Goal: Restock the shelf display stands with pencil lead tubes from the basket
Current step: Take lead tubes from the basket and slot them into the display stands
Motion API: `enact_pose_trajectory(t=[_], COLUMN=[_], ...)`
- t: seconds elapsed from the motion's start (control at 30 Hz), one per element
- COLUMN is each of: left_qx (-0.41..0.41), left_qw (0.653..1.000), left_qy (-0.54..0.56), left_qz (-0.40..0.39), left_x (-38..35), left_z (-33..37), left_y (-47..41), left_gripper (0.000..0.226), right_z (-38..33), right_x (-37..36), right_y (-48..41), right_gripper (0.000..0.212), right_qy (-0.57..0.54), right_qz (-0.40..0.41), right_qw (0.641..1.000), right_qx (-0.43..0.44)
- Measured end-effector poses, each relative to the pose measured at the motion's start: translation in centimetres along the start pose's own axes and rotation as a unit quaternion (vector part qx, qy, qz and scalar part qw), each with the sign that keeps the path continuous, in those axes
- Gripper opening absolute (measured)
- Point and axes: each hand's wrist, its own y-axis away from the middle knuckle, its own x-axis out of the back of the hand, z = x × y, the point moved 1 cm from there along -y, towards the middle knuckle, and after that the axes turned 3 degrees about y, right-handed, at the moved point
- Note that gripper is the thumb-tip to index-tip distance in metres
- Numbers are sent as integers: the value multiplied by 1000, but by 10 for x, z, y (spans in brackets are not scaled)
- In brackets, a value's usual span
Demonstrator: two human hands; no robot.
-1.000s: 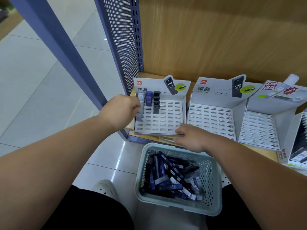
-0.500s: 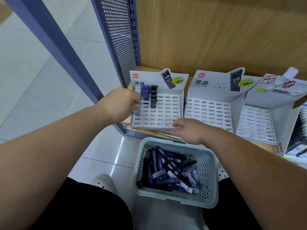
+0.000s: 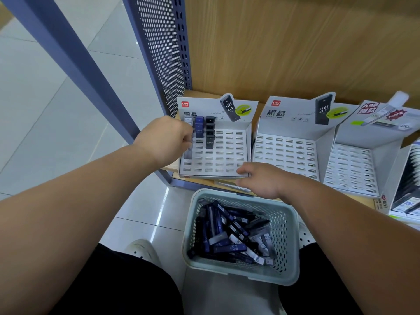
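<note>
The left display stand (image 3: 227, 160) is a white slotted tray on the wooden shelf. It holds a column of blue tubes (image 3: 199, 128), a column of black tubes (image 3: 210, 133) and grey ones at its left edge. My left hand (image 3: 163, 139) is closed over that left column, pinching a grey pencil lead tube (image 3: 188, 153) that sticks out below my fingers. My right hand (image 3: 259, 180) grips the stand's front right edge, thumb on top. Below it the pale green basket (image 3: 288, 226) holds several loose blue, black and grey tubes (image 3: 229, 237).
Two more white slotted stands (image 3: 284, 151) (image 3: 354, 169) stand to the right with no tubes in their slots. A stocked display (image 3: 406, 196) sits at the far right. A blue perforated shelf panel (image 3: 163, 53) rises at the left, and the tiled floor lies beyond it.
Both hands stay almost where they were on the left stand. The view has shifted slightly, so the shelf sits a little higher in the frame.
</note>
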Motion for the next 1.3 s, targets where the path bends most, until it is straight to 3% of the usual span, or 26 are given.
enact_pose_trajectory(t=[0.23,0.4,0.53,0.63,0.8,0.9,1.03,1.17,1.23,1.3], left_qx=[26,48,37,17,61,132,200,282,325,328], left_qw=[998,998,998,997,994,969,924,877,839,829], left_qy=[-36,-3,42,50,58,74,133,266,349,379], left_qz=[-47,-35,11,47,-63,-193,-297,-283,-262,-248], left_x=[-5,-3,-1,3,-21,-51,-94,-132,-146,-156], left_z=[-5,-4,-7,-10,-16,-21,-25,-17,-8,-1], left_y=[-2,8,36,62,108,133,158,159,155,150], left_gripper=[40,7,24,21,19,31,37,27,22,20], right_z=[3,7,29,48,62,61,60,69,74,77], right_x=[0,-1,-4,-12,-48,-83,-135,-167,-174,-179], right_y=[-2,6,33,53,55,28,-11,-36,-47,-54], right_gripper=[54,52,36,23,12,27,67,93,101,102], right_qy=[-1,-23,-25,-36,-51,-44,-40,-102,-119,-151], right_qz=[0,10,147,213,155,60,-50,-45,-14,20], right_qw=[1000,999,986,970,984,997,997,992,991,986], right_qx=[3,19,74,108,70,26,-40,-60,-61,-65])
